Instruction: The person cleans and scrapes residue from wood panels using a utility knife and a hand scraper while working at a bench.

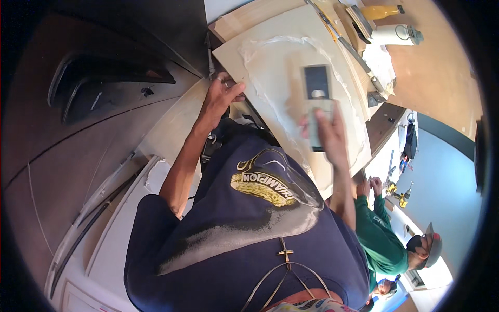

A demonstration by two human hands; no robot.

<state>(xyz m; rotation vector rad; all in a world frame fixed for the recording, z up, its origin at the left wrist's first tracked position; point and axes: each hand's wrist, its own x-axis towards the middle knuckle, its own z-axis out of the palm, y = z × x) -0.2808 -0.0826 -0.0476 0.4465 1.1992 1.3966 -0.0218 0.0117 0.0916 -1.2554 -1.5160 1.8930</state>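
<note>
My right hand [331,132] is wrapped round a flat handheld tool [317,82], held over a pale board [275,67]. A dark rectangular end with a small whitish spot and a light grey-green grip can be made out; motion blur hides its exact kind. Across the board runs a rough, whitish ring of wrinkled material [251,62]. My left hand [221,99] grips the board's left edge, thumb near the top face and fingers curled under, where they are partly hidden.
Thin strips and tools [343,41] lie along the board's far right side. Beyond are a yellow bottle [382,11] and a white bottle [395,35]. A co-worker in a green sleeve [382,234] stands at right near a yellow drill [404,196]. Dark panelling [114,47] rises at left.
</note>
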